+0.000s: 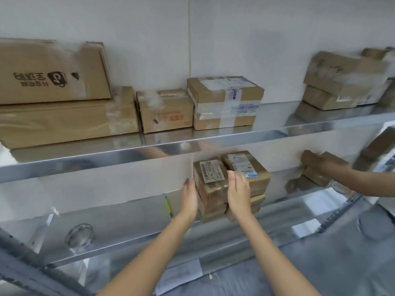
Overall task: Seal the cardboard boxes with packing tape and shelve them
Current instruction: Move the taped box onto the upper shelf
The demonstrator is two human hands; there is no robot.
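Two stacks of small taped cardboard boxes stand side by side on the lower metal shelf (132,218). The near stack (210,189) carries a shipping label on top, and the far stack (254,174) has a white label too. My left hand (189,198) lies flat against the left side of the near stack, fingers straight. My right hand (238,192) is flat against its right side, between the two stacks. Neither hand curls round a box.
The upper shelf (102,159) holds large boxes (57,116) at left, two mid-sized boxes (224,101) in the middle and a pile (346,82) at right. Another person's arm (350,178) reaches onto boxes at right. A clear tape roll (80,235) and green pen (168,207) lie on the lower shelf.
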